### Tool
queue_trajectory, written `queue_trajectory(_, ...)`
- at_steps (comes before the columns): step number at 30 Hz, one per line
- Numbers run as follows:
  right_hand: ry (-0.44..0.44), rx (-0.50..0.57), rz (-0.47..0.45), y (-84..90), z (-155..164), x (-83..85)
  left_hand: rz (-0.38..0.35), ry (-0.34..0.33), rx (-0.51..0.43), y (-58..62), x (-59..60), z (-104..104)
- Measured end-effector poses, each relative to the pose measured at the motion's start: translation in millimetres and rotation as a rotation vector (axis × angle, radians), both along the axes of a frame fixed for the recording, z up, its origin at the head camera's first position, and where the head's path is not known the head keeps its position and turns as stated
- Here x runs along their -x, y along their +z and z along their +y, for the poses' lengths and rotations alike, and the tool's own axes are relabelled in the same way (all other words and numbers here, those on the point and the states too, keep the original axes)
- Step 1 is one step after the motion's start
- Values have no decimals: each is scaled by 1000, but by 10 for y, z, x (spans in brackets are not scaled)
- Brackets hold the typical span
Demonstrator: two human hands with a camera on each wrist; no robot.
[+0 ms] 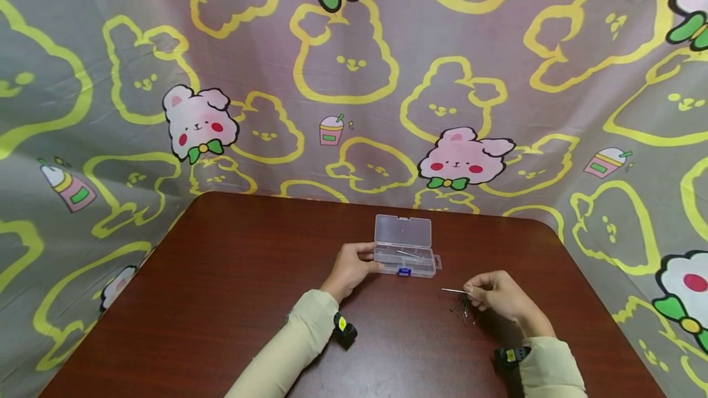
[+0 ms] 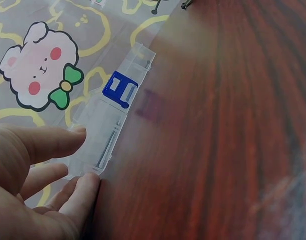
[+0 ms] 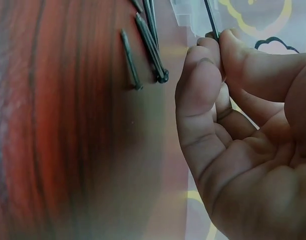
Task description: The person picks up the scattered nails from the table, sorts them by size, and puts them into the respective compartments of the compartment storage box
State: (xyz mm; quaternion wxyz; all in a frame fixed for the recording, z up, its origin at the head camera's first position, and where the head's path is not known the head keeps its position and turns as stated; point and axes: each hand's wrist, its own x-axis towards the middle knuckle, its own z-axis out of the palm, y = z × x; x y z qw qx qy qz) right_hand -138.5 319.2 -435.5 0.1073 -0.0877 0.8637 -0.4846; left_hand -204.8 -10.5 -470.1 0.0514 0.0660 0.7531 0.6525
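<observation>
A clear plastic storage box (image 1: 406, 267) with a blue latch (image 1: 405, 272) stands on the table, its lid (image 1: 402, 230) raised. One nail (image 1: 408, 254) shows inside it. My left hand (image 1: 350, 267) holds the box's left end, thumb toward the front and fingers around the end. In the left wrist view, the same hand (image 2: 38, 180) has fingertips against that end. My right hand (image 1: 500, 295) pinches a thin nail (image 1: 453, 290) between thumb and fingertips, to the right of the box. Below it lie several loose nails (image 3: 152, 47) on the table.
The dark red-brown wooden table (image 1: 249, 300) carries everything. Behind and beside it hangs a grey cloth (image 1: 265, 66) with cartoon animals. Black straps with cameras (image 1: 344, 330) sit on both wrists.
</observation>
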Motion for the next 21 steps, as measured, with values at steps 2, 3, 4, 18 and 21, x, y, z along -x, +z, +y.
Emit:
queue_trajectory(2,1,10,2,8,-16,14,10,0,0,-5,2,0)
queue_trajectory(3,-2,13,2,11,-25,21,12,1,-1,-5,3,2)
queue_trajectory(4,-6,18,0,17,-34,27,13,2,-2,-7,4,2)
queue_trajectory(18,-61,71,-30,35,-157,107,39,-9,-11,-15,14,-5)
queue_trajectory(21,-85,69,-31,56,-191,120,43,-4,-3,-22,13,-6)
